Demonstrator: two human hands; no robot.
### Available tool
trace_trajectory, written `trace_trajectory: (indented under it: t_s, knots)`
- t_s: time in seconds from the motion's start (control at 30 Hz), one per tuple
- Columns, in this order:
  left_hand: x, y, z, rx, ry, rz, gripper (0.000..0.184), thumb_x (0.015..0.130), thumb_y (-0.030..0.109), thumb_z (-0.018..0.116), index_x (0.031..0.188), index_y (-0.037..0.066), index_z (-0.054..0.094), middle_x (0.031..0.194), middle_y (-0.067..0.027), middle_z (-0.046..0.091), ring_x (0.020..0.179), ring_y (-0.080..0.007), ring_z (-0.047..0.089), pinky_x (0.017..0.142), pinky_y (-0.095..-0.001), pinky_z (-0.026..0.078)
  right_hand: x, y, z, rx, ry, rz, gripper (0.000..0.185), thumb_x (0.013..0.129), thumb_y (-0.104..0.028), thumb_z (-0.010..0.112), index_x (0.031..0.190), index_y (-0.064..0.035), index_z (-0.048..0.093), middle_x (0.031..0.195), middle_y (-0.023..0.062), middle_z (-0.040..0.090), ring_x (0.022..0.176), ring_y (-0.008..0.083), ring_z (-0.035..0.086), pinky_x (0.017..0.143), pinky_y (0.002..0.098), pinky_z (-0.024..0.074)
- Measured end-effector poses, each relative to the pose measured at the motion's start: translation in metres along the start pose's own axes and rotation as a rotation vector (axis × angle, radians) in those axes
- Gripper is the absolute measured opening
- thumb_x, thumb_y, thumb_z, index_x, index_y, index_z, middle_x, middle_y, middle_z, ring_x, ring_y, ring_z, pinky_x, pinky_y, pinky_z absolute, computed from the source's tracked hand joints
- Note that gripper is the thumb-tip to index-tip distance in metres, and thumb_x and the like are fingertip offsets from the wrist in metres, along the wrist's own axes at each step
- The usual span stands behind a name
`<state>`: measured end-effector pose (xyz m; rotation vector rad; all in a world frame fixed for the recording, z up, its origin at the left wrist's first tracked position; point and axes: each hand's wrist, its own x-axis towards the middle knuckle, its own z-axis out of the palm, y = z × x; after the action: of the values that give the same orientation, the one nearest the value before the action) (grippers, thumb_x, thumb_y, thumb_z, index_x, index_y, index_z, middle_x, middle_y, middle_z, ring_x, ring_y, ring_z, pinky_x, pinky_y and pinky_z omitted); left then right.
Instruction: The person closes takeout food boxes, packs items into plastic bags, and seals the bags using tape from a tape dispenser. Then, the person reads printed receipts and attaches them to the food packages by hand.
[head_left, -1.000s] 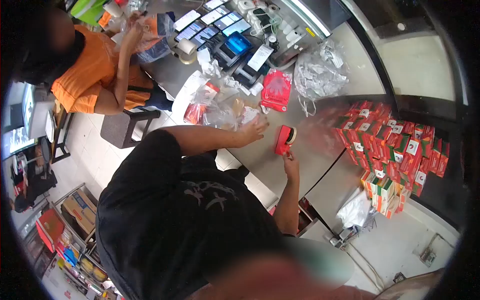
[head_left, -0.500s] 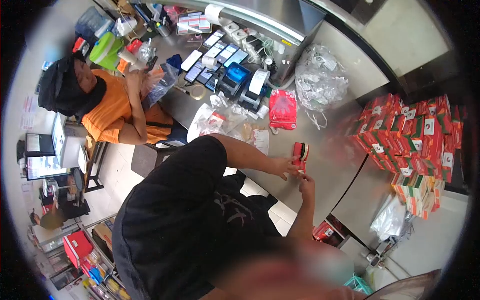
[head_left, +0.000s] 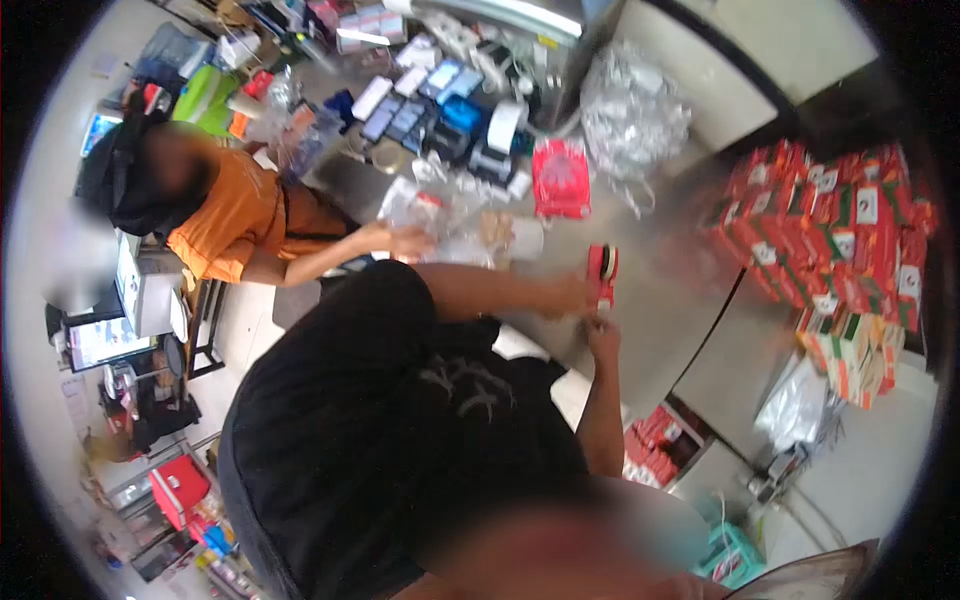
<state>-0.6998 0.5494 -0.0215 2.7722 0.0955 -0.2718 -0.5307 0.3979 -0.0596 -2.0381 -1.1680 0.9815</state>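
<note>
A red tape dispenser (head_left: 602, 262) with a roll in it lies on the metal table (head_left: 650, 310). My left hand (head_left: 572, 298) is at the dispenser's lower left side, its fingers smeared by motion. Just below the dispenser's lower end, my right hand (head_left: 603, 335) is closed with the fingers pressed together; what they hold is too small to make out. Up and to the left of my hands lie clear plastic bags (head_left: 450, 215) and a white paper (head_left: 527, 240). A pink-red packet (head_left: 562, 180) is above the dispenser.
A co-worker in orange (head_left: 235, 210) stands at the left, one hand by the plastic bags. Phones (head_left: 405, 120) and label printers (head_left: 492, 160) are at the top. A big clear bag (head_left: 635, 110) stands near stacked red boxes (head_left: 830, 220) on the right.
My left hand has moved right from the plastic bags to the dispenser. The co-worker's hand has reached over to the bags. The camera view has shifted.
</note>
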Motion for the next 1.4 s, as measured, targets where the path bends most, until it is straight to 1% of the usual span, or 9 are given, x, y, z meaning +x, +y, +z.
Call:
trace_trajectory:
  t_s: [0.1,0.2,0.3,0.4,0.6,0.9,1.2,1.3,1.4]
  knots:
    - [-0.053,-0.031,-0.006,0.032,0.418,-0.404,0.051,0.08,0.02,0.071,0.129,0.015,0.061,0.137,-0.0201,0.053,0.133,-0.0397,0.047,0.11,-0.0575,0.035,-0.018,0.017,0.023,0.114,-0.19,0.053,0.034,0.088,-0.036,0.074,0.1,-0.0032,0.077,0.079,0.0075,0.071,0.069,0.0156,0.064,0.067,0.0353,0.0522]
    - [-0.114,-0.042,-0.058,0.212,0.094,-0.626,0.068,0.084,0.022,0.07,0.148,0.028,0.047,0.156,-0.0203,0.036,0.141,-0.0446,0.037,0.116,-0.0561,0.032,-0.032,0.007,0.053,0.231,-0.245,0.175,0.032,0.09,-0.031,0.075,0.101,-0.001,0.076,0.077,0.0036,0.068,0.066,0.0125,0.06,0.06,0.0302,0.0488]
    - [-0.142,-0.079,-0.024,0.152,0.14,-0.501,0.064,0.086,0.026,0.069,0.147,0.033,0.048,0.155,-0.0189,0.038,0.14,-0.0433,0.04,0.113,-0.0535,0.038,-0.028,-0.035,0.06,0.281,-0.309,0.323,0.035,0.091,-0.034,0.075,0.102,-0.0005,0.076,0.075,0.0033,0.067,0.062,0.0111,0.058,0.057,0.0293,0.0474]
    - [-0.146,-0.091,-0.021,0.15,0.151,-0.41,0.058,0.089,0.03,0.066,0.145,0.033,0.05,0.153,-0.0172,0.042,0.138,-0.0407,0.044,0.11,-0.0526,0.041,-0.008,-0.026,0.08,0.206,-0.298,0.154,0.039,0.087,-0.037,0.073,0.1,-0.0007,0.076,0.097,0.0145,0.075,0.093,0.0245,0.07,0.085,0.039,0.0524]
    - [-0.156,-0.1,-0.024,-0.073,0.231,-0.339,0.058,0.09,0.019,0.063,0.146,0.031,0.048,0.15,-0.0157,0.046,0.139,-0.0399,0.045,0.111,-0.0496,0.043,0.013,-0.09,0.067,0.259,-0.276,0.282,0.034,0.09,-0.031,0.075,0.101,0.0011,0.075,0.072,0.0029,0.065,0.057,0.011,0.055,0.054,0.0298,0.0457]
    - [-0.17,-0.118,-0.042,-0.284,0.157,-0.296,0.066,0.086,0.012,0.068,0.147,0.02,0.045,0.155,-0.0167,0.04,0.141,-0.0415,0.041,0.115,-0.0489,0.04,0.013,-0.108,0.069,0.324,-0.269,0.233,0.034,0.091,-0.032,0.075,0.101,0.0003,0.075,0.073,0.0011,0.062,0.057,0.0098,0.054,0.052,0.0279,0.0437]
    - [-0.184,-0.081,-0.012,0.033,0.149,-0.167,0.076,0.084,0.024,0.069,0.154,0.022,0.039,0.159,-0.0161,0.035,0.145,-0.0449,0.034,0.12,-0.0603,0.023,-0.001,-0.154,0.084,0.321,-0.196,0.287,0.031,0.091,-0.024,0.072,0.112,-0.0004,0.075,0.094,0.0106,0.074,0.085,0.0192,0.066,0.084,0.0334,0.0514]
    - [-0.184,-0.077,-0.023,0.02,0.057,-0.221,0.083,0.081,0.018,0.074,0.155,0.021,0.036,0.159,-0.0127,0.036,0.149,-0.04,0.029,0.122,-0.0585,0.02,-0.003,-0.153,0.106,0.35,-0.185,0.159,0.029,0.091,-0.022,0.073,0.11,0.0006,0.075,0.096,0.0102,0.074,0.084,0.0189,0.066,0.081,0.0332,0.0519]
    - [-0.177,-0.093,-0.007,-0.086,0.072,-0.244,0.087,0.077,0.012,0.077,0.154,0.02,0.038,0.158,-0.0113,0.038,0.15,-0.0377,0.027,0.123,-0.0581,0.018,-0.003,-0.142,0.124,0.434,-0.213,0.152,0.024,0.094,-0.023,0.072,0.104,-0.0016,0.076,0.079,0.0001,0.066,0.06,0.0078,0.051,0.053,0.0252,0.041]
